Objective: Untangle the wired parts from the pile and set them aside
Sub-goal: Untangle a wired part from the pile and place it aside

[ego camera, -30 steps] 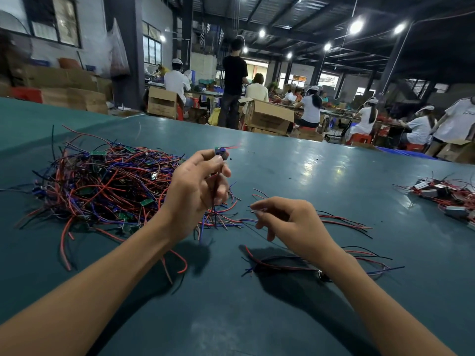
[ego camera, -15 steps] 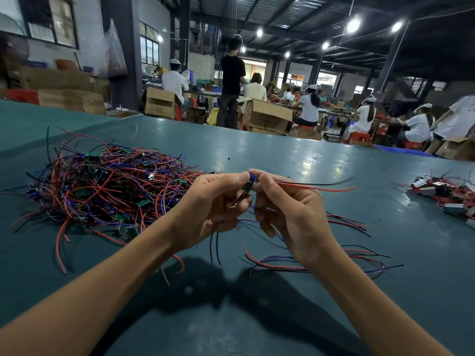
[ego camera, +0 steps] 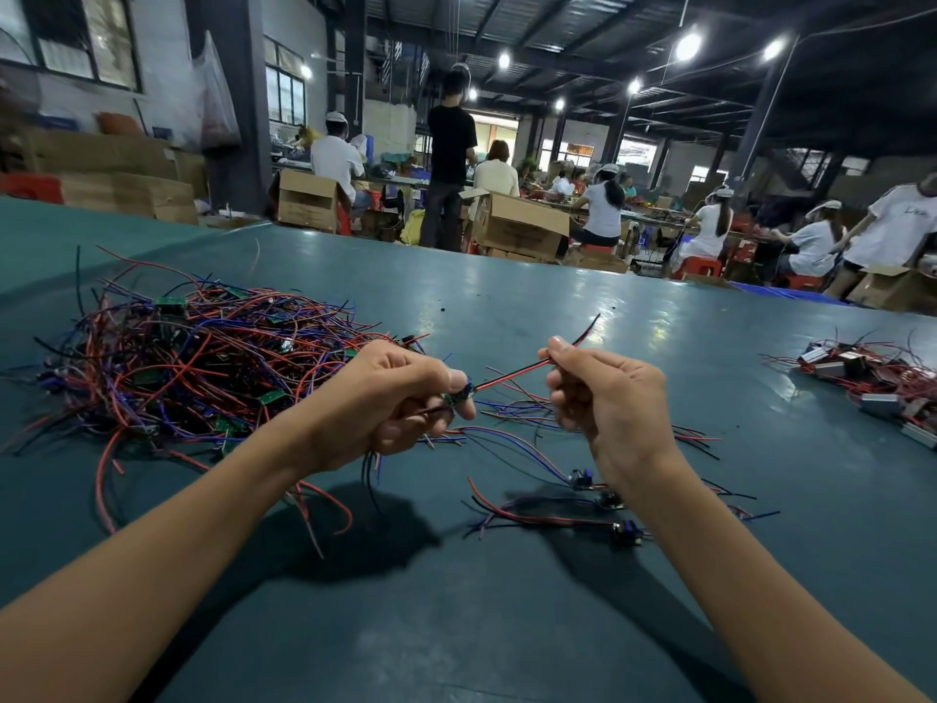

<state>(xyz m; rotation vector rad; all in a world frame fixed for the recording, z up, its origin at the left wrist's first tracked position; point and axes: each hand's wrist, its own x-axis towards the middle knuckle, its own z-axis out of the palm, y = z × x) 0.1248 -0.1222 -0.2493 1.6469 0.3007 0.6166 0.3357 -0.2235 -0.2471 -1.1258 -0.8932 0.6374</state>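
Observation:
A tangled pile (ego camera: 192, 362) of red, blue and black wires with small green boards lies on the teal table (ego camera: 507, 307) at the left. My left hand (ego camera: 385, 403) pinches one small wired part (ego camera: 459, 393) just right of the pile, with loose wire ends hanging below the fist. My right hand (ego camera: 603, 398) pinches that part's red and black wires (ego camera: 512, 376), stretched straight between the two hands. Under and behind my right hand lie a few separated wired parts (ego camera: 583, 504) with their wires spread flat.
A second heap of wired modules (ego camera: 872, 383) sits at the table's right edge. Beyond the far edge stand cardboard boxes (ego camera: 517, 228) and people at workbenches.
The hands met at the part half a second ago. My right hand has since slid to the right along the red and black wires, pulling them straight, while the left keeps holding the part.

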